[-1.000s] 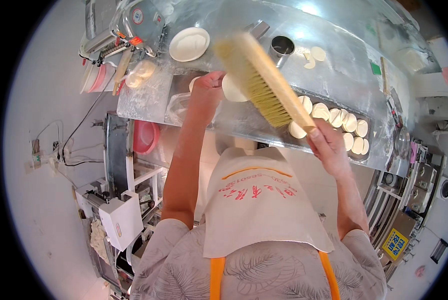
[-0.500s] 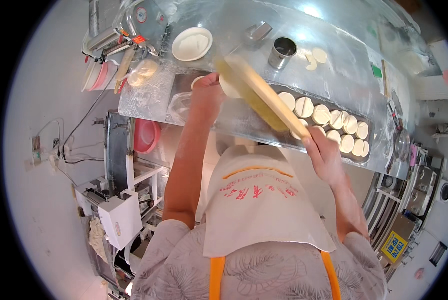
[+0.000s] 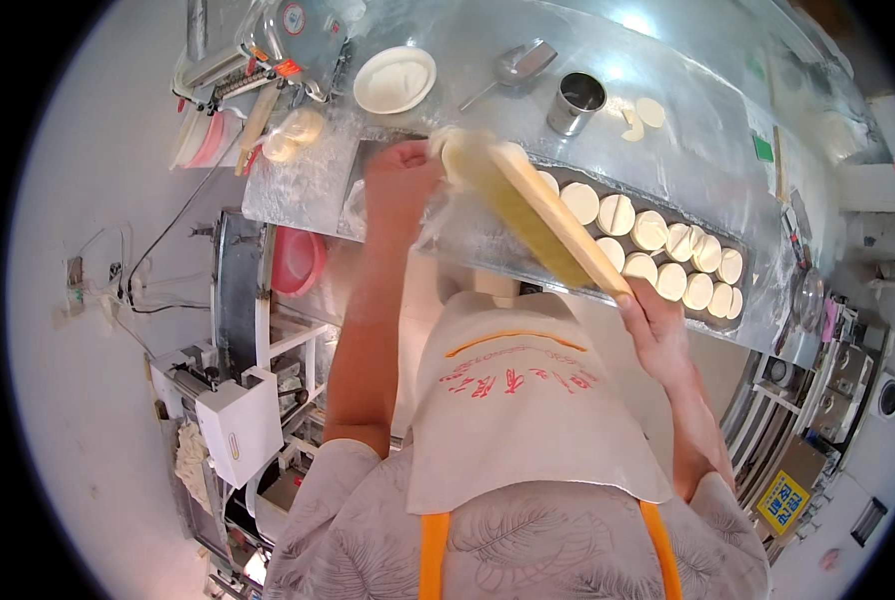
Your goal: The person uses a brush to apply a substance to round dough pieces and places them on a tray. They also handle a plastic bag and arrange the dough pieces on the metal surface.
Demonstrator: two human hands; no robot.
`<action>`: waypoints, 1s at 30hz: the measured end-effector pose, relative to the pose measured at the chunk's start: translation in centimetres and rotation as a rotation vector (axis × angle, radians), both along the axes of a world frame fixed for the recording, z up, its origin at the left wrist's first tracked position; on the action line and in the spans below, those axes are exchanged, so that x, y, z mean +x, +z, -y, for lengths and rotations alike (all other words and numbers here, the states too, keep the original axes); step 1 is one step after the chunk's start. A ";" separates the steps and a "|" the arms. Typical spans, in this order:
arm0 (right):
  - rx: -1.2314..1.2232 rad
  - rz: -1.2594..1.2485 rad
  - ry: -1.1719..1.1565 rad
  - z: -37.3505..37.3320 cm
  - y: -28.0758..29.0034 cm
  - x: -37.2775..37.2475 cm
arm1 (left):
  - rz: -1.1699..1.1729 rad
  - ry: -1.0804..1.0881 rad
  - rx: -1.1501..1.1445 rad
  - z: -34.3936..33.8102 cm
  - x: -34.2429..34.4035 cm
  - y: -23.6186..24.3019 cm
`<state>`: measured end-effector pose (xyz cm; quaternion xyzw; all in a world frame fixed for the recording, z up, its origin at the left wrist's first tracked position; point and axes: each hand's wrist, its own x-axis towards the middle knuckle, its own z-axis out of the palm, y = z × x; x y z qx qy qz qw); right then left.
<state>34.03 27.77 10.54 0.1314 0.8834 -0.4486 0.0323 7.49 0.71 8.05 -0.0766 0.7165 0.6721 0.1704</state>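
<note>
My right hand point(image 3: 653, 325) grips the wooden handle of a long bench brush point(image 3: 568, 215) with blurred yellow bristles, slanting up-left over the steel counter. At its far end my left hand point(image 3: 403, 170) has its fingers curled beside blurred pale dough point(image 3: 448, 150); what they hold is hidden. Right of and partly under the brush, a long metal tray point(image 3: 636, 200) holds several pale dough rounds point(image 3: 579, 203) in two rows, some creased or split.
On the counter point(image 3: 708, 130) stand a white bowl point(image 3: 368, 85) with white powder, a metal scoop point(image 3: 523, 62), a steel cup point(image 3: 573, 115), loose dough scraps point(image 3: 650, 112) and a bag of pale rounds point(image 3: 298, 130). A machine point(image 3: 268, 50) is at back left, a pink basin point(image 3: 310, 262) below.
The brush and my right hand have moved lower in view, the bristle end swinging down beside my left hand. More rounds in the tray show behind the brush, and the scoop is uncovered.
</note>
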 end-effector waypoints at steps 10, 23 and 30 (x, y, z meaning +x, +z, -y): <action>-0.169 -0.013 -0.046 1.7 2.9 -5.1 | 0.092 -0.184 0.475 3.0 -1.5 -4.5; -0.108 0.019 0.057 -0.1 4.2 -4.7 | 0.010 -0.412 0.493 6.4 -2.4 -4.0; -0.115 0.227 -0.074 -3.3 1.4 -0.7 | -0.023 -0.330 0.801 10.6 -3.0 -7.5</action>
